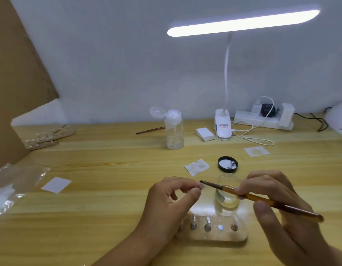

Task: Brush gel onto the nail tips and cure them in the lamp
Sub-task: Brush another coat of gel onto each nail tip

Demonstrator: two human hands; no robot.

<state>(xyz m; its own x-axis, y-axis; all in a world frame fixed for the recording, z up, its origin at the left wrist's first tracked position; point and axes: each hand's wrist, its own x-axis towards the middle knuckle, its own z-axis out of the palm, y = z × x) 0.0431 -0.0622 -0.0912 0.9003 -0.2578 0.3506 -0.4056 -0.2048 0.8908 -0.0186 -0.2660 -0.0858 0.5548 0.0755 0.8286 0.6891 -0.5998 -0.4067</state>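
My left hand (172, 200) pinches a small clear nail tip (202, 186) between thumb and forefinger, above the wooden table. My right hand (273, 200) grips an amber-handled gel brush (262, 199). The brush's dark bristle end (206, 183) touches the nail tip. A small clear glass jar of gel (228, 191) stands open just behind the brush. Below my hands lies a clear acrylic holder (214, 230) with several round metal sockets; two carry small clear stands. The white curing lamp (339, 118) is partly seen at the far right edge.
A black jar lid (227, 164) and white wipes (196, 167) lie behind the jar. A clear flip-top bottle (174, 129), a spare brush (150, 130), a pad stack (205, 134), a desk lamp base (223, 126) and a power strip (264, 120) stand at the back. A plastic bag (14, 187) lies left.
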